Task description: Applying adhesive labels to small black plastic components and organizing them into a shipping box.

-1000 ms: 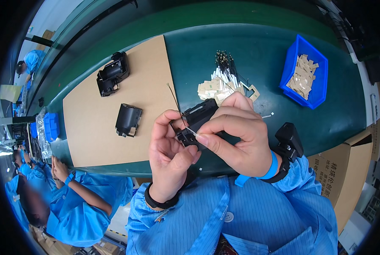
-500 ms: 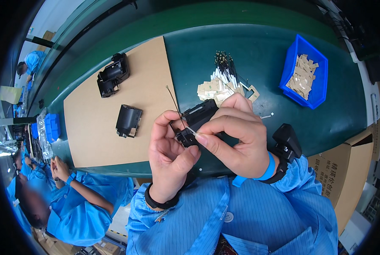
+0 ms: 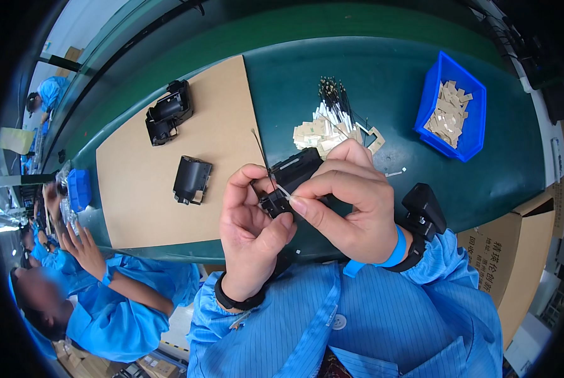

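Note:
My left hand (image 3: 250, 230) is closed round the near end of a black plastic housing (image 3: 297, 167), holding it tilted over the table. A thin black cable (image 3: 261, 150) rises past my left fingertips, its free tip pointing away from me. Where the cable meets the housing, a whitish strip (image 3: 283, 191) shows. My right hand (image 3: 351, 205) pinches that strip between thumb and forefinger, against the housing. The right fingers hide part of the housing. Beyond my hands lies a pile of black cables (image 3: 335, 104) with white sleeves and beige flat tabs (image 3: 312, 134).
Two black plastic housings (image 3: 192, 181) (image 3: 169, 112) lie on a brown cardboard sheet (image 3: 228, 217) to the left. A blue bin (image 3: 428, 104) of beige pieces stands at right on the green table (image 3: 370, 63). An open carton (image 3: 509, 264) is below right. A co-worker (image 3: 118, 315) sits at left.
My hands keep almost the same hold, and the cable's free tip has shifted slightly right. The co-worker at left has raised and parted their hands.

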Demonstrator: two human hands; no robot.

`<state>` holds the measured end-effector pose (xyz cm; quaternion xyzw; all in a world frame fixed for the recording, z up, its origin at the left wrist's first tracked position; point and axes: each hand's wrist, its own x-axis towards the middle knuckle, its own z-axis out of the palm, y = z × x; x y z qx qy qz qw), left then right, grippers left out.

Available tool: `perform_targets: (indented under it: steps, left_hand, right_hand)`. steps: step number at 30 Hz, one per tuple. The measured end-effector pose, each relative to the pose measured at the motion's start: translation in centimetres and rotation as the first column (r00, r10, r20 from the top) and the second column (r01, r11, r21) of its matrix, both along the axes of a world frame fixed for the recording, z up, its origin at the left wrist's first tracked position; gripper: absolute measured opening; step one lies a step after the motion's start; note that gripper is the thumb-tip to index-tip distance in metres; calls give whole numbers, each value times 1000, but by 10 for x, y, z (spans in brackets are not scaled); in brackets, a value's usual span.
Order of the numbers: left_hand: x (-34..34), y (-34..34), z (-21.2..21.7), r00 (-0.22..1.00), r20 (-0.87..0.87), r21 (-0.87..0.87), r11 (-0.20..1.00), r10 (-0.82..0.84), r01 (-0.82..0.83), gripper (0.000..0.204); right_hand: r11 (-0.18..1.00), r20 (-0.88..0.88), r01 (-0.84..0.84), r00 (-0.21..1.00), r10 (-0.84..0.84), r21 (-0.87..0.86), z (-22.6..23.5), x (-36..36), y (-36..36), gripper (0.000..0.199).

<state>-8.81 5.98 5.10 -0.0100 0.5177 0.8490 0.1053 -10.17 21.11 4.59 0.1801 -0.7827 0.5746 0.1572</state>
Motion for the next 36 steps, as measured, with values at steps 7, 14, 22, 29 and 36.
perform_targets:
  steps: [7,14,22,29,36]
  left_hand:
    - [-1,-3,-1,999,-20,22,999,-25,25,54]
    - [-4,-4,1,999,-6,12,999,-36,36,54]
    - [-6,-6,0,997,49,38,997,-66,64,54]
    - [-6,-8,-1,993,87,104,992,-79,70,51]
    - [-5,-8,2,992,119,120,992,-39,25,51]
  right_hand:
    - [1000,-18,-4,1000,4,-1,0,0,0,7]
    - [1000,-51,-28,998,28,3,2,-1,2,8]
    - [998,-41,-50,998,52,44,8,-1,6,9]
    - [992,-121,-6,992,22,130,6,-2,6,12]
    - [994,-156,76,986,-63,84,4,-4,9,15]
